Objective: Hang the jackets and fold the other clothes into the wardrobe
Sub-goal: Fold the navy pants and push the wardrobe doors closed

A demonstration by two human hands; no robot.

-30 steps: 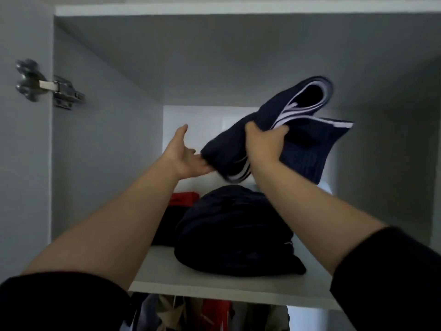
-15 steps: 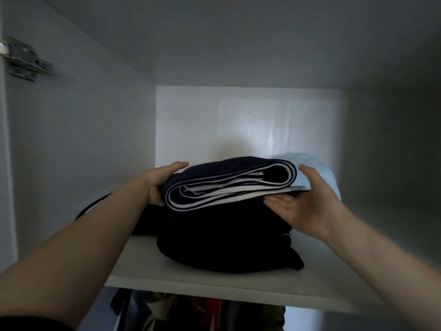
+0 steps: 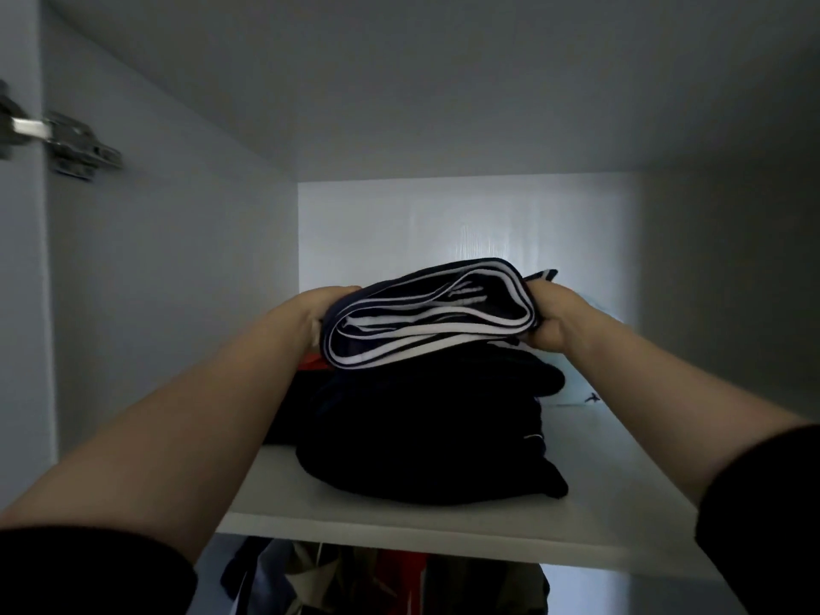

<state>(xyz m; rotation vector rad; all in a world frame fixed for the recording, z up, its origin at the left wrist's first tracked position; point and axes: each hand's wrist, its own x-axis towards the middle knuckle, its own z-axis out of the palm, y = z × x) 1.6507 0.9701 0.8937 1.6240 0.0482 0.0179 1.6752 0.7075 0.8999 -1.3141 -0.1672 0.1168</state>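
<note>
Navy folded garment with white stripes (image 3: 428,315) sits on top of a rounded pile of black folded clothes (image 3: 426,432) on the white wardrobe shelf (image 3: 443,521), held at both ends; the left hand (image 3: 321,315) has its fingers curled over the garment's left edge, and the right hand (image 3: 554,319) grips the right edge, fingers wrapped into the cloth; whether the garment's full weight already rests on the pile I cannot tell. The main risk, as I judge it, is the pile itself: its top is domed and soft, so a loosely rolled bundle let go there could slide forward or sideways off it; the layers at the near end gape open, showing white bands, so releasing without pressing flat could let the fold spring apart. Pushing it deeper could shove the black pile back against the pale blue item (image 3: 577,383) behind on the right, or against the red and dark clothes (image 3: 310,370) on the left, and rumple them; the pile's lower front corner lies near the shelf's front edge, so a pull toward the body might drag it off onto the hanging clothes (image 3: 381,579) below
</note>
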